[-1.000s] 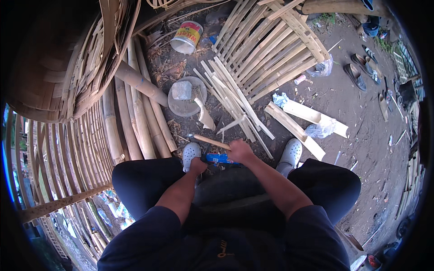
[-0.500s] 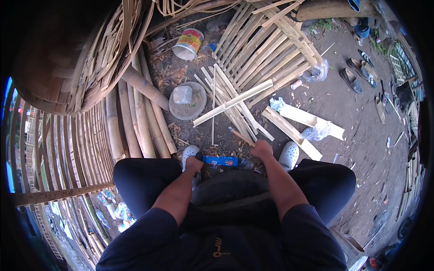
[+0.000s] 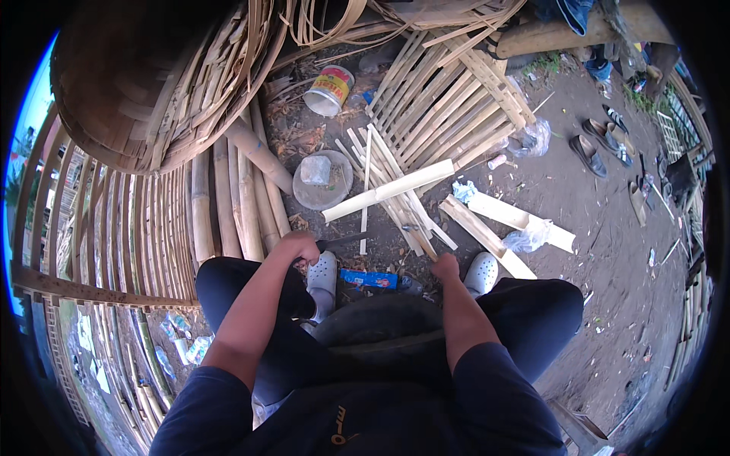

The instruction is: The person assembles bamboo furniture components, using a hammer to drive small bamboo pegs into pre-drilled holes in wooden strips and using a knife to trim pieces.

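My left hand (image 3: 300, 247), raised above my left knee, is closed around the handle of a knife (image 3: 345, 240). Its dark blade points right, over the ground in front of my left shoe. In front of my right shoe, my right hand (image 3: 446, 267) grips the wooden handle of what looks like a hammer (image 3: 426, 246), with a small metal head at its far end. That head lies over the ends of loose bamboo strips (image 3: 389, 209). A wide split bamboo piece (image 3: 388, 191) rests across those strips. Between my feet is a blue packet (image 3: 369, 280).
A slatted bamboo panel (image 3: 449, 106) lies ahead. A stone block (image 3: 315, 170) sits on a round grey slab (image 3: 338, 199), near a bucket (image 3: 328, 90). Bamboo poles (image 3: 226, 201) lie left, below a large woven basket (image 3: 122, 99). Split bamboo halves (image 3: 487, 235) and shoes (image 3: 589, 156) are right.
My left hand has moved up and left from beside the shoe, bringing the knife blade into view. My right hand has lowered slightly, and the hammer head has swung right. The view has shifted a little.
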Motion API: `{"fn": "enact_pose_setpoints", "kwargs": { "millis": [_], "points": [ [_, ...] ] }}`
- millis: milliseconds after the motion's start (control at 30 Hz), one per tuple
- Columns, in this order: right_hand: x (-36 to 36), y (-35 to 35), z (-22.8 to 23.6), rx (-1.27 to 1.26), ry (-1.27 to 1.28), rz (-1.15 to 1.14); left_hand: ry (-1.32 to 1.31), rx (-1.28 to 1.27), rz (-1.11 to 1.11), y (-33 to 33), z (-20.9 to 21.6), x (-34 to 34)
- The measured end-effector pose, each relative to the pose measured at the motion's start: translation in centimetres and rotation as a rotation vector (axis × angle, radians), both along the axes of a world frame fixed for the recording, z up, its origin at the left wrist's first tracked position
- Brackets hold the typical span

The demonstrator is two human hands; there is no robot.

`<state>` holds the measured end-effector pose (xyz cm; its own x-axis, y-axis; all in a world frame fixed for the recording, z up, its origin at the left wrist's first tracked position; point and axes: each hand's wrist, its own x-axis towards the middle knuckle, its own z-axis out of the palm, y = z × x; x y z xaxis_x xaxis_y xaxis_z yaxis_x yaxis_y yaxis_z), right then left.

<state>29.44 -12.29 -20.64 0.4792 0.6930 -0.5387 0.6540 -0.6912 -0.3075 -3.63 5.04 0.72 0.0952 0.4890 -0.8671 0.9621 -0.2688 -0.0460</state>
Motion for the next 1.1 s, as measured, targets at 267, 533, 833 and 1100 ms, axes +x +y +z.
{"fn": "enact_pose_setpoints", "kwargs": {
  "millis": [267,533,833,1100],
  "points": [
    [-1.0,1.5,1.6,-0.154,-0.017,0.021,-0.38,0.465,0.017,-3.9,11.3,-3.0],
    [-1.2,12.9,0.9,0.575,0.446,-0.51,-0.749,0.243,0.672,-3.8,11.5,0.5],
    [-2.1,19.4,2.3,0.648,0.953,-0.927,-0.782,0.355,0.639,-3.4,9.8,1.4],
    [-0.7,18.9,4.8,0.66,0.767,-0.698,-0.82,0.346,0.663,-3.2,8.7,1.6]
  ]
}}
